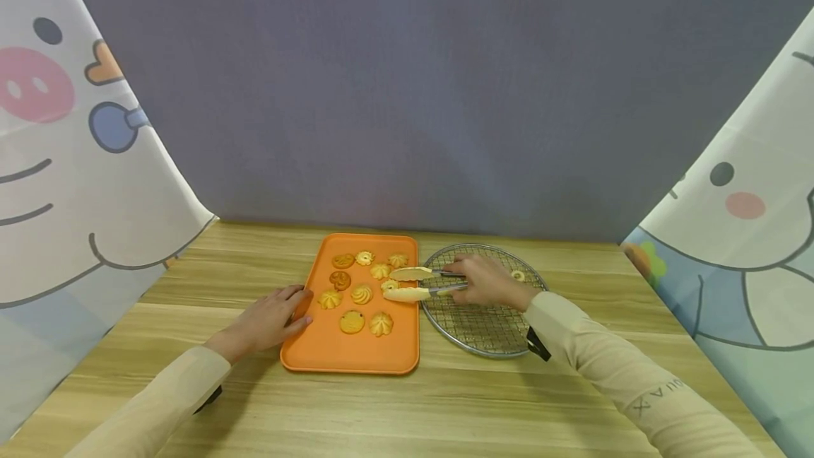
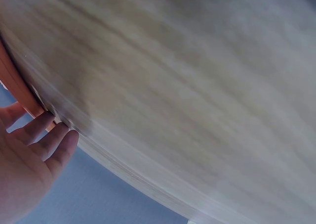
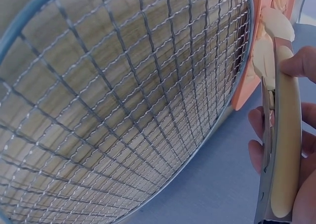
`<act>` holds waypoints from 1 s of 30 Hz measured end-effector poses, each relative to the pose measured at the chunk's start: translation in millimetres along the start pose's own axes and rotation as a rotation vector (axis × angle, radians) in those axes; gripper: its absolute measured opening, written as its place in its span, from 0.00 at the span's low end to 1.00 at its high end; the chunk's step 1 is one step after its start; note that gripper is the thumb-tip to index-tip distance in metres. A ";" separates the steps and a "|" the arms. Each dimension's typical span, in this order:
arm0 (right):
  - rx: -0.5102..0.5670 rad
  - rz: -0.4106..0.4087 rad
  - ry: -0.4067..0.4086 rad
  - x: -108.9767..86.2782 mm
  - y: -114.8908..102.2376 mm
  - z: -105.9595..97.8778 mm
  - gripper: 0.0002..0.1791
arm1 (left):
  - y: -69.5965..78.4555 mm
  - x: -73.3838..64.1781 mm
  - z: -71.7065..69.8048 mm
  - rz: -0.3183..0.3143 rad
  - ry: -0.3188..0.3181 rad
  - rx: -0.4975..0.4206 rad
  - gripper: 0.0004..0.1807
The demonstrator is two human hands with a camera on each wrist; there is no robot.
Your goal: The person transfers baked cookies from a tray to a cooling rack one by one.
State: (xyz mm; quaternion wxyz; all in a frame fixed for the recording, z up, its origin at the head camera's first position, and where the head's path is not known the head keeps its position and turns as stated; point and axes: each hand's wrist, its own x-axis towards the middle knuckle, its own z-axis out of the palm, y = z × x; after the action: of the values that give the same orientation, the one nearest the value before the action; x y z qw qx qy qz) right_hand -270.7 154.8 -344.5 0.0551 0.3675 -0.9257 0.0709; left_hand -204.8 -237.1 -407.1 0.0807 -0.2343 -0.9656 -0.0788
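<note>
An orange tray (image 1: 350, 355) holds several golden-brown cookies, among them a swirled cookie (image 1: 362, 294) and a round one (image 1: 352, 321). My left hand (image 1: 270, 320) touches the tray's left rim with its fingertips, fingers loosely extended in the left wrist view. In my right hand (image 1: 486, 281) is a pair of tongs (image 3: 286, 135) with cream-coloured tips and handle, gripped between thumb and fingers. The tong tips stand parted over the tray's right side, around a small pale cookie (image 1: 389, 286). The tips partly hide that cookie; whether they touch it I cannot tell.
A round wire rack (image 1: 470, 334) stands right of the tray, under my right hand. One pale ring-shaped cookie (image 1: 518, 276) lies on it. Both sit on a wooden table (image 1: 305, 415), with a grey-blue partition (image 1: 394, 90) behind and printed cloth panels at the sides.
</note>
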 end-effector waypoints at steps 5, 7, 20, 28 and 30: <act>0.004 0.008 -0.009 0.6 -0.6 -2.1 0.27 | -1.0 0.1 2.0 0.000 -0.001 -0.001 0.26; 0.003 0.007 -0.006 0.2 -0.4 -2.1 0.27 | -1.5 0.1 3.0 -0.001 0.002 0.002 0.27; -0.006 0.011 0.008 1.2 1.0 -0.4 0.27 | -2.0 0.4 1.8 0.001 0.005 0.013 0.26; 0.013 0.003 0.015 -1.3 0.7 -2.9 0.26 | -1.4 0.1 2.8 0.002 0.013 0.006 0.26; 0.024 -0.006 0.023 -1.8 1.7 -3.9 0.26 | -1.2 -0.1 2.6 0.002 0.011 0.004 0.26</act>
State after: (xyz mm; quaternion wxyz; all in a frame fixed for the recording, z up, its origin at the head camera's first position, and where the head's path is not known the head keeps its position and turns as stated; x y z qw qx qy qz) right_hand -270.3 158.0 -341.0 0.0615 0.3700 -0.9230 0.0861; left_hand -205.6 -237.7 -409.8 0.0865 -0.2346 -0.9651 -0.0781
